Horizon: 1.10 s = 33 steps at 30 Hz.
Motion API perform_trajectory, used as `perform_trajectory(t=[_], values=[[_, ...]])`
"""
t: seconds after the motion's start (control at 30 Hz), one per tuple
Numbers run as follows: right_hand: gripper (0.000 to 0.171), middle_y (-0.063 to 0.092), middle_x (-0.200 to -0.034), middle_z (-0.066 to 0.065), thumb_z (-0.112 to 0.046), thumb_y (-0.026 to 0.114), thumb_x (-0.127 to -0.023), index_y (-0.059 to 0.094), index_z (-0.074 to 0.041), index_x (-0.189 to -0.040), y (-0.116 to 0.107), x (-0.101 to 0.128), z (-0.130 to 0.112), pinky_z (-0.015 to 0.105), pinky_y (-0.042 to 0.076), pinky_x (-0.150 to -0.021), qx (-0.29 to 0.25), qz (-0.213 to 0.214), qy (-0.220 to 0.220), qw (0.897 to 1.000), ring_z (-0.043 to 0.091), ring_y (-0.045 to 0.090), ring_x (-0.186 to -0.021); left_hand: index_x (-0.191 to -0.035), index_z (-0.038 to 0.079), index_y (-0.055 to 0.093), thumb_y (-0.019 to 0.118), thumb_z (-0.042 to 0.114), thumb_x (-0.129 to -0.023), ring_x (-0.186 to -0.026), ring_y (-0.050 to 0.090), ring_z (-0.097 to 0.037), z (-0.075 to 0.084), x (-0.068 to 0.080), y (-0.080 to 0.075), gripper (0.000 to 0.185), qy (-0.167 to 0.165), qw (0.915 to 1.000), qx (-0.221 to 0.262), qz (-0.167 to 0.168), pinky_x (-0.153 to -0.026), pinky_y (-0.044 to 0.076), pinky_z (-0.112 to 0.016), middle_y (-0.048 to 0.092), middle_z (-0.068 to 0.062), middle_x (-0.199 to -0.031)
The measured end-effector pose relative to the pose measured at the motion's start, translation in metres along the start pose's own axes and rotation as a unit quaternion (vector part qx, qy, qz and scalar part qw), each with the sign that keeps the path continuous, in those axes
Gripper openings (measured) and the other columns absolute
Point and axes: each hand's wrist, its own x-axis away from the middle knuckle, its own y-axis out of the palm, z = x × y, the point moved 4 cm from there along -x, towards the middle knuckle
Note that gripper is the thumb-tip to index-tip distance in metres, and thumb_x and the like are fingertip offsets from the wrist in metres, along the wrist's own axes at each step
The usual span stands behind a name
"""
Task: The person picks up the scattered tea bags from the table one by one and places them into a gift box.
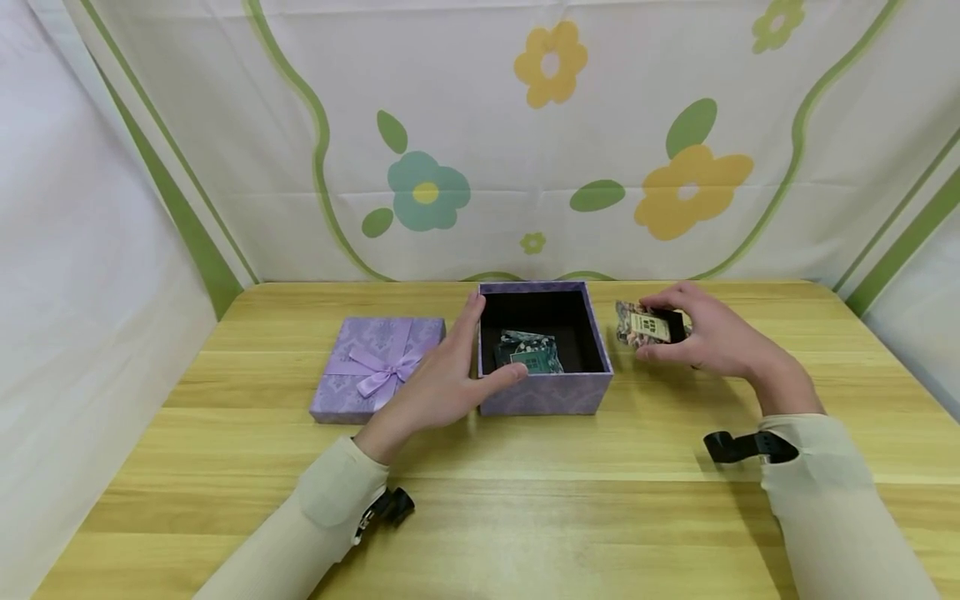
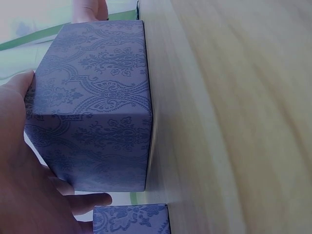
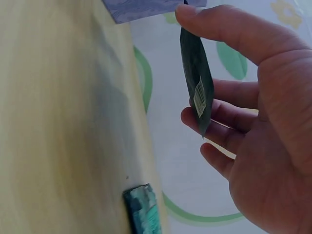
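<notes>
An uncovered purple patterned box (image 1: 543,393) with a black inside stands in front of me, dark green printed packets (image 1: 528,354) lying in it. My left hand (image 1: 442,375) rests at its near left corner, fingers fairly straight along the left side and thumb at the front rim. To the right of the box, my right hand (image 1: 708,333) pinches a small flat packet (image 1: 647,326) between thumb and fingers. From the head it shows a flowery print and a cream label; the right wrist view shows its dark green side with a barcode (image 3: 200,97).
The purple lid (image 1: 360,350) with a lilac ribbon bow lies left of the box, partly behind my left hand. A teal printed packet (image 3: 144,209) lies on the wooden table (image 1: 525,517) under the right hand. A flowered white curtain (image 1: 480,125) hangs behind the table.
</notes>
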Motion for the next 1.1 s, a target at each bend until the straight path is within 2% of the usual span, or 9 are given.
perform_trajectory(t=[0.23,0.47,0.6,0.93,1.1], values=[[0.078,0.048,-0.146,0.016,-0.04,0.088,-0.088,0.055,-0.012,-0.154,-0.007,0.004,-0.011,0.065,0.041,-0.106,-0.012,0.016,-0.007,1.0,0.038,0.053,-0.127,-0.167,0.048,-0.012,0.057,0.086,-0.089,-0.164,0.021,-0.032,-0.001,0.0,0.0,0.111,-0.001,1.0,0.0,0.0,-0.126,0.025,-0.069,-0.008,0.024,-0.176],[0.075,0.049,-0.143,0.013,-0.038,0.088,-0.089,0.057,-0.015,-0.153,-0.012,0.005,-0.021,0.06,0.042,-0.101,-0.02,0.036,-0.017,0.999,0.035,0.054,-0.122,-0.167,0.048,-0.012,0.057,0.086,-0.089,-0.163,0.025,-0.033,-0.001,0.001,-0.001,0.112,-0.002,1.0,-0.002,0.001,-0.125,0.029,-0.068,-0.008,0.025,-0.176],[0.073,0.05,-0.143,0.011,-0.037,0.089,-0.088,0.059,-0.016,-0.15,-0.014,0.005,-0.03,0.057,0.042,-0.101,-0.025,0.05,-0.027,0.998,0.032,0.053,-0.123,-0.167,0.047,-0.011,0.058,0.086,-0.089,-0.164,0.023,-0.032,-0.001,0.001,-0.001,0.111,0.0,1.0,-0.001,0.001,-0.126,0.029,-0.068,-0.007,0.024,-0.176],[0.068,0.052,-0.139,0.008,-0.029,0.091,-0.086,0.063,-0.015,-0.146,-0.007,0.001,-0.054,0.057,0.036,-0.113,-0.051,0.088,-0.07,0.992,0.031,0.049,-0.136,-0.167,0.047,-0.011,0.057,0.085,-0.09,-0.165,0.02,-0.032,0.0,0.001,-0.002,0.11,-0.004,1.0,0.001,-0.003,-0.126,0.023,-0.071,-0.007,0.022,-0.176],[0.069,0.052,-0.14,0.009,-0.027,0.091,-0.086,0.063,-0.015,-0.147,-0.001,-0.001,-0.065,0.059,0.035,-0.116,-0.056,0.089,-0.084,0.991,0.032,0.048,-0.137,-0.167,0.048,-0.012,0.058,0.084,-0.09,-0.165,0.02,-0.033,0.001,0.001,-0.002,0.11,-0.008,1.0,0.001,-0.005,-0.126,0.022,-0.072,-0.007,0.023,-0.176]])
